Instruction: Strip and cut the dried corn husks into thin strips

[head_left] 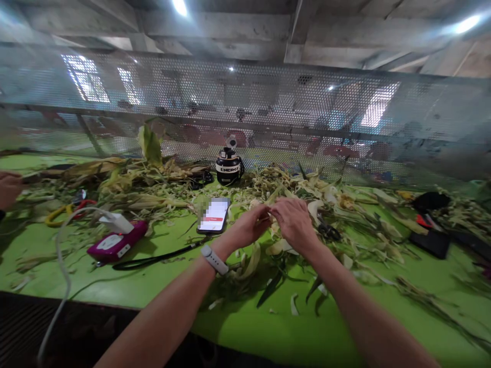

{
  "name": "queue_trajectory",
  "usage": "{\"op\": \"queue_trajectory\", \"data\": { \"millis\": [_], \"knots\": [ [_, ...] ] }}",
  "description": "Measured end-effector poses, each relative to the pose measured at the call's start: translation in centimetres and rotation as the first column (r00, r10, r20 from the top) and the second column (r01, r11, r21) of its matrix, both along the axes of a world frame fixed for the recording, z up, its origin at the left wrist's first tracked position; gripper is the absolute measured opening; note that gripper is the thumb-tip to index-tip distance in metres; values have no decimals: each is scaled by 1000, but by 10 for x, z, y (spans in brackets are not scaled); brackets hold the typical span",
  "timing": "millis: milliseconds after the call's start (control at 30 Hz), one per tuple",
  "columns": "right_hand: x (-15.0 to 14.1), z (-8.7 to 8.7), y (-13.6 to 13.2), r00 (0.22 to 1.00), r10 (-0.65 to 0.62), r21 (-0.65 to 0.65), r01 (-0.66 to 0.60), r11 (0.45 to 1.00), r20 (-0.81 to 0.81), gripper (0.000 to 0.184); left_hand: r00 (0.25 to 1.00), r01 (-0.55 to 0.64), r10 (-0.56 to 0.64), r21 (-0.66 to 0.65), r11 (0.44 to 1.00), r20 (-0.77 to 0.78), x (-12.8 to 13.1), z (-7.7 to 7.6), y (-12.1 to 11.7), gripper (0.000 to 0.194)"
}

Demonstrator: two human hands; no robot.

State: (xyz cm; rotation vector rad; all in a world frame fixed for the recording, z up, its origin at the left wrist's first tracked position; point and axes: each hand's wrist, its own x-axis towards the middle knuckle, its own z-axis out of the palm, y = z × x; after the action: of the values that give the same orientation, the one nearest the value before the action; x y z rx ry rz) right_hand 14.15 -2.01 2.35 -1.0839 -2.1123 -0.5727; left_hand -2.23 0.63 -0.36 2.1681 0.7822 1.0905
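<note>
My left hand [249,225], with a pale band on its wrist, is closed in a pinch above the green table. Its fingertips meet those of my right hand [294,221], whose fingers are bent and closed too. Pale corn husk [273,231] shows at and just below the fingertips, its rest hidden by the fingers. Loose husk strips [251,263] lie beneath my left hand, and dark green leaf pieces [270,289] lie below my right. A phone [213,214] with a lit screen lies left of my hands.
A black jar-shaped bottle [228,166] stands behind the phone. Leftward lie a purple power strip [117,243] with a white charger and cable, a black strap [153,259] and yellow-handled scissors [59,215]. Husk heaps [126,179] line the perforated screen [253,97]. Another person's hand [9,189] shows far left.
</note>
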Motion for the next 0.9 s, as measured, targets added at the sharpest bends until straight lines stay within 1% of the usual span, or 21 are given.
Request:
{"op": "queue_trajectory", "data": {
  "millis": [67,133,233,300,400,467,567,633,767,833,867,900],
  "knots": [
    [2,-1,2,1000,-26,-13,26,1000,5,26,999,30,-29,-8,1000,15,0,2,-2,17],
    [3,-1,3,999,-33,-35,32,999,-16,27,995,71,-68,-49,996,68,-2,7,-5,21],
    [5,-3,6,993,-9,-81,0,997,-118,28,987,108,-89,-137,985,136,-4,16,-9,30],
    [3,-4,6,979,13,-125,-39,991,-205,27,979,118,-81,-191,974,186,-5,21,-10,40],
    [0,-5,5,948,53,-189,-118,975,-314,25,953,149,-63,-280,948,295,-5,22,-10,50],
    [-2,-4,2,926,64,-207,-150,967,-373,24,927,184,-43,-353,917,373,-4,21,-10,53],
    [-4,-2,-1,900,52,-215,-160,964,-433,23,893,225,-2,-442,868,451,-2,22,-13,55],
    [-4,-1,-1,885,34,-227,-156,961,-464,23,884,224,22,-465,857,467,-2,23,-15,55],
    [-5,-4,0,840,-48,-259,-111,959,-540,24,895,189,36,-452,872,445,-1,22,-16,54],
    [-6,-6,1,826,-38,-249,-125,960,-562,23,907,166,36,-433,886,420,-1,20,-14,53],
    [-6,-6,2,825,-17,-235,-141,962,-565,23,911,126,55,-402,907,409,-1,19,-14,51],
    [-6,-6,2,825,4,-217,-154,964,-566,22,911,58,96,-354,933,402,-1,19,-13,49]
  ]
}}
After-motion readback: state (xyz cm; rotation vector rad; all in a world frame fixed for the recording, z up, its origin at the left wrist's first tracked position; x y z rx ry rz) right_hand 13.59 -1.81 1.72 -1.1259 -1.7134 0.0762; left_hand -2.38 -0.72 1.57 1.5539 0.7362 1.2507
